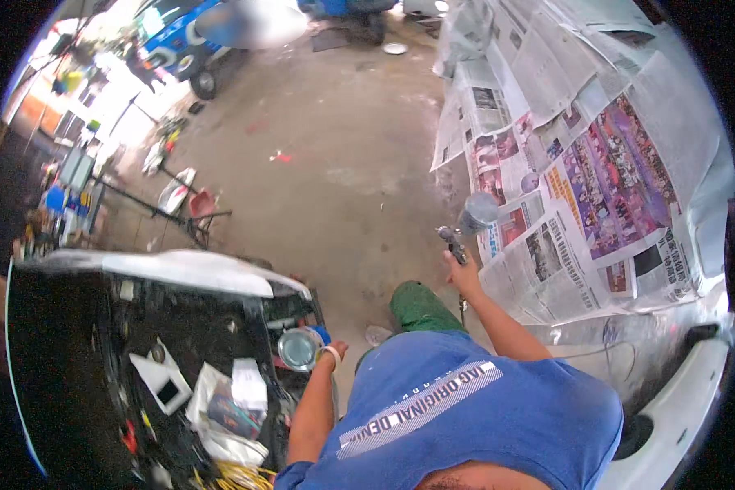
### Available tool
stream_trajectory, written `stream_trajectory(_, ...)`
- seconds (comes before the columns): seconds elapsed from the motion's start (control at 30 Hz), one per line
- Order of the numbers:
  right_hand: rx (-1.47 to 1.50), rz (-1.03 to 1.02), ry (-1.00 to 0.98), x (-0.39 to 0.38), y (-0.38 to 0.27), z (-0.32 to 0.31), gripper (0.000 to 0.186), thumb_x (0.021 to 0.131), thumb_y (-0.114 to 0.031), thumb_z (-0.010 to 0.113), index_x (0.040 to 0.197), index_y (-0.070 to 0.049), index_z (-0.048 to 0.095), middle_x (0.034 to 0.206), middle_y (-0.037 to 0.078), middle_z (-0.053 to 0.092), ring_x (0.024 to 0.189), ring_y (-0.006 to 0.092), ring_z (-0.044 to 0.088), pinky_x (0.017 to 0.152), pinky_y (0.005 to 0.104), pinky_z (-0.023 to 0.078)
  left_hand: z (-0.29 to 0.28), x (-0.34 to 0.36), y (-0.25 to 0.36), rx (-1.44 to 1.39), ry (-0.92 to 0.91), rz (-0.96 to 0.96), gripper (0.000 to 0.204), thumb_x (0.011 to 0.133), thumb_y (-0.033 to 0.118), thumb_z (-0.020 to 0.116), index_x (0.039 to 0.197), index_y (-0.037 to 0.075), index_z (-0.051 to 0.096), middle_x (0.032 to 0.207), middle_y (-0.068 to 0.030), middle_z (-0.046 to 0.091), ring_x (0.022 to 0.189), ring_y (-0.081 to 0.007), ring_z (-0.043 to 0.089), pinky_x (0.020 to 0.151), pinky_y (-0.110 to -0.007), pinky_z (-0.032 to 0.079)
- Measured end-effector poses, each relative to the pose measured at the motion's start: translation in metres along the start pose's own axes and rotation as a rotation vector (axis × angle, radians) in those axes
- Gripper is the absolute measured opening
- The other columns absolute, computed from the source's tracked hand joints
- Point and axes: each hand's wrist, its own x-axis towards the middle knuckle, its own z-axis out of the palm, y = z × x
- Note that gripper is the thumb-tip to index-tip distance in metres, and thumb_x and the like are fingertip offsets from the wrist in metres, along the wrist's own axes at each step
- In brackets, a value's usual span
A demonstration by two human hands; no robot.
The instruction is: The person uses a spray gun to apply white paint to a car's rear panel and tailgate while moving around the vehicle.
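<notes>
Right hand [464,273] grips a metal spray gun with cup [469,222], aimed at 1 o'clock toward newspaper-masked car panel [580,188]. Left hand [332,353] clasps round silver tin [299,348]. Spraying step; next needs steady aim.

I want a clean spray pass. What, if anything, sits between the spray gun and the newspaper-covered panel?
Nothing visible: the spray gun in the right hand points at the newspaper with open air between them.

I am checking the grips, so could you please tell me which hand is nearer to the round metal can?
Left. The left hand touches the round metal can; the right hand is away, gripping the spray gun.
</notes>
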Motion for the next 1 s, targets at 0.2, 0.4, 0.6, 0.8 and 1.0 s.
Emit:
stream_trajectory(0.2,0.085,0.096,0.334,0.069,0.017,0.023,0.056,0.095,-0.04,0.069,0.136,-0.004,0.054,0.077,0.009,0.064,0.051,0.0163,0.06,0.048,0.0347,0.048,-0.149,0.1,0.131,-0.234,-0.106,0.124,0.042,0.096,0.036,0.057,0.114,0.001,0.069,0.096,-0.0146,0.071,0.092,-0.0301,0.067,0.082,-0.044,0.052)
stream_trajectory(0.4,0.232,0.023,0.566,0.189,-0.028,0.071,0.047,0.098,-0.035,0.068,0.131,-0.005,0.056,0.078,0.002,0.06,0.055,0.0108,0.057,0.051,0.029,0.049,-0.285,0.202,0.127,1.049,0.195,0.804,0.041,0.1,0.038,0.048,0.117,0.006,0.066,0.102,-0.0148,0.071,0.094,-0.0321,0.066,0.083,-0.042,0.051)
stream_trajectory(0.6,0.134,0.134,0.591,0.322,-0.131,0.106,0.043,0.098,-0.037,0.067,0.125,-0.004,0.058,0.072,0.002,0.059,0.052,0.0124,0.057,0.051,0.0299,0.05,-0.382,0.227,0.197,0.299,-0.178,0.191,0.035,0.099,0.03,0.049,0.106,0.006,0.074,0.11,-0.0179,0.073,0.105,-0.0363,0.068,0.089,-0.047,0.052)
stream_trajectory(0.8,0.372,-0.076,0.57,0.444,-0.23,0.144,0.04,0.1,-0.037,0.063,0.123,-0.004,0.06,0.087,0.003,0.068,0.049,0.0101,0.054,0.048,0.0274,0.049,-0.454,0.307,0.266,0.18,-0.245,0.165,0.032,0.099,0.03,0.05,0.106,0.007,0.072,0.108,-0.0161,0.072,0.1,-0.0341,0.067,0.085,-0.046,0.052)
stream_trajectory(1.0,0.649,-0.134,0.563,0.498,-0.342,0.169,0.041,0.102,-0.037,0.061,0.122,-0.002,0.061,0.104,0.004,0.074,0.049,0.0081,0.053,0.044,0.0268,0.047,-0.544,0.416,0.352,0.355,-0.35,0.252,0.03,0.099,0.029,0.051,0.107,0.007,0.07,0.106,-0.0143,0.071,0.096,-0.0319,0.067,0.081,-0.045,0.052)
